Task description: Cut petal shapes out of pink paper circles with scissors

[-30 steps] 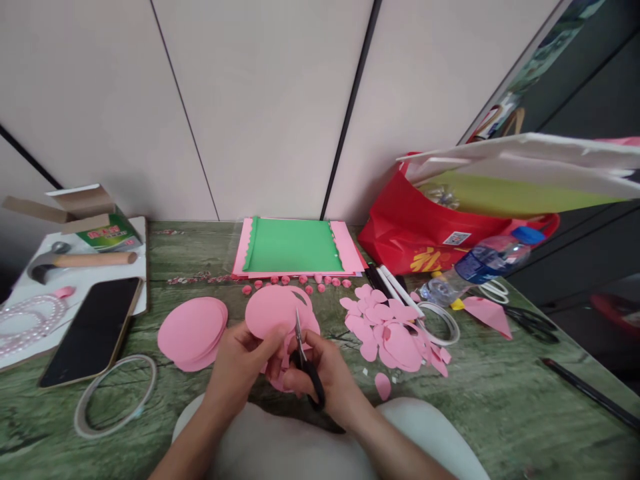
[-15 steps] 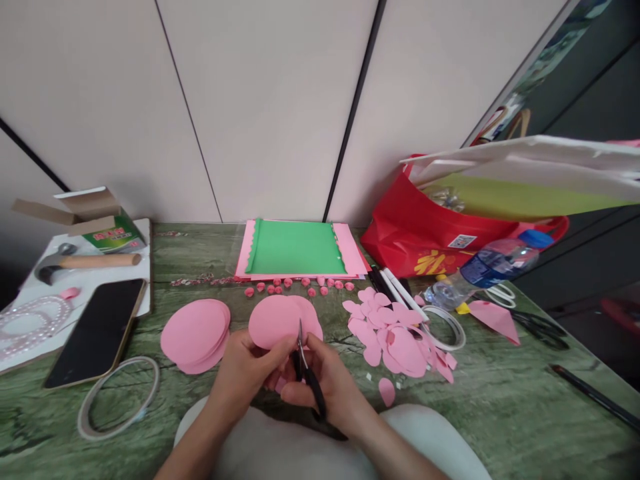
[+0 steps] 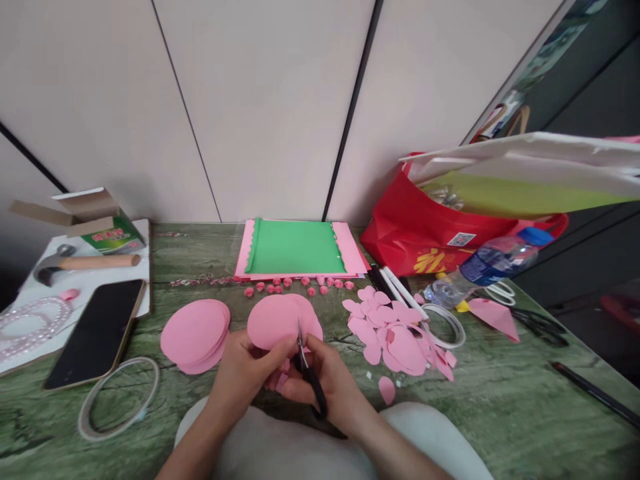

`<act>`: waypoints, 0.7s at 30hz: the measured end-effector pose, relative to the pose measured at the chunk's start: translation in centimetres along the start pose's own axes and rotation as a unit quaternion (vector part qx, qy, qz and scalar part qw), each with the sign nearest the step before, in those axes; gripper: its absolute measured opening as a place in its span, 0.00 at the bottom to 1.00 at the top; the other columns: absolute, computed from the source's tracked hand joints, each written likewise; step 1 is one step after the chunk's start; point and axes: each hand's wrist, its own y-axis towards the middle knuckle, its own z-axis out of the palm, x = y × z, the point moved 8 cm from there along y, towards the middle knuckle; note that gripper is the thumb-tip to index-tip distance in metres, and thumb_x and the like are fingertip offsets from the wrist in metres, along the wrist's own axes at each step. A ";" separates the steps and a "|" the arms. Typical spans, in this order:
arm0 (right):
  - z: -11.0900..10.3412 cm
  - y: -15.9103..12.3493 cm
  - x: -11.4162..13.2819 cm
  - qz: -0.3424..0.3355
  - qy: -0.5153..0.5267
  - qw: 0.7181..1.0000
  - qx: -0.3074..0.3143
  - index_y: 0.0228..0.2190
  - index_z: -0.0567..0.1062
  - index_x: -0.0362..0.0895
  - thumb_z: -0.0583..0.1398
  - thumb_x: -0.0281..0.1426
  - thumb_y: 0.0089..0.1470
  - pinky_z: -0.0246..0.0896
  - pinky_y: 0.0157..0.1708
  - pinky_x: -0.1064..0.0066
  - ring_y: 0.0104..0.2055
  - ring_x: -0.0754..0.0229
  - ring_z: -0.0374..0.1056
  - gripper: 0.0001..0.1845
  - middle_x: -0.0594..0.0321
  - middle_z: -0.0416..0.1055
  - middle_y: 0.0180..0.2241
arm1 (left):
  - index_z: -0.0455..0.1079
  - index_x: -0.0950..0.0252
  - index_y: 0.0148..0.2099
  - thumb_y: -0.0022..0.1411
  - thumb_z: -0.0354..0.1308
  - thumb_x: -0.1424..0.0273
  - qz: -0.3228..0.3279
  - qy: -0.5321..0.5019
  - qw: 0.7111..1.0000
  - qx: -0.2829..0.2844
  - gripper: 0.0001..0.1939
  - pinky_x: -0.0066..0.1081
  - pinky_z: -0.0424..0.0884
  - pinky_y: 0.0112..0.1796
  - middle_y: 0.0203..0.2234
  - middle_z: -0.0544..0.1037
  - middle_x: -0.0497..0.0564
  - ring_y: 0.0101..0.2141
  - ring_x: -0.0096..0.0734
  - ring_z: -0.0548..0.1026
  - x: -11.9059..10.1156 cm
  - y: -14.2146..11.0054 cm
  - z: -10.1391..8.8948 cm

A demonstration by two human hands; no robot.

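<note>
OK, you're prob. partway thru cutting the pink paper (image 3: 273, 322).
Your L hand (image 3: 243, 370) pinches that paper, your R hand (image 3: 334, 381) is closed round the scissors (image 3: 315, 388), tips at its face; can't tell if they're biting. L of your grip, a stack of discs (image 3: 193, 327) looks uncut, so prob. left to do; R of it, the pile of cut bits (image 3: 407, 350) looks done. Farther off, small pink rolls (image 3: 324, 291) sit before a green sheet (image 3: 295, 247).
</note>
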 end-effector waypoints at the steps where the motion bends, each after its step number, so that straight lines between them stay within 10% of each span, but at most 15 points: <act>1: 0.1 0.0 0.2 -0.004 0.005 1.000 0.003 0.34 0.68 0.45 0.70 0.38 0.32 0.58 0.25 0.76 0.23 0.68 0.58 0.26 0.66 0.66 0.30 | 0.64 0.67 0.12 0.44 0.61 0.67 -0.001 0.000 1.000 -0.001 0.15 0.20 0.56 0.12 0.05 0.64 0.44 0.10 0.19 0.60 0.0 0.0 0.0; 21: 0.0 -0.1 1.6 -0.006 -0.076 0.996 -0.036 0.25 0.65 0.43 0.67 0.43 0.32 0.51 0.13 0.80 0.14 0.70 0.54 0.23 0.72 0.63 0.14 | 0.64 0.67 0.13 0.48 0.60 0.64 0.007 -0.022 1.000 0.005 0.17 0.20 0.55 0.13 0.06 0.64 0.44 0.10 0.19 0.60 0.1 0.2 0.0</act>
